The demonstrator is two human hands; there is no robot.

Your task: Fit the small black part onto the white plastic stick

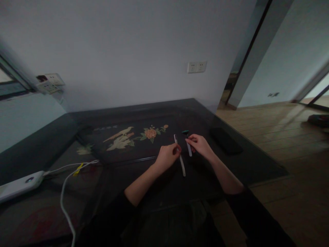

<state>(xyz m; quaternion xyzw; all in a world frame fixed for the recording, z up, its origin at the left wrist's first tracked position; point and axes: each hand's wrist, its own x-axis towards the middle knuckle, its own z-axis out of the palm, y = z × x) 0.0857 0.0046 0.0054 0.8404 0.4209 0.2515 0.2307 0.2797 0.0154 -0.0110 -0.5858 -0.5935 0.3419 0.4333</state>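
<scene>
My left hand (167, 155) is closed in a pinch on a long, slim white stick (182, 166). It stands out above and below the fingers, over the dark tabletop (138, 181). To the right, my right hand (202, 145) pinches a small tool with a pale handle (189, 150), a thin dark neck and a shiny green-black head (185, 131), shaped somewhat like a razor. The handle hangs below the fingertips. Both pieces are held apart, a short gap between them. Dim light hides what exact kind each one is.
A black flat object (226, 140) lies on the table at the right. At the left rests a white device (23, 185) with a white cable (63, 195) and a yellow tag (78, 169). A bird-and-flower picture (150, 133) decorates the tabletop; behind rises a wall (128, 58) with sockets (197, 67).
</scene>
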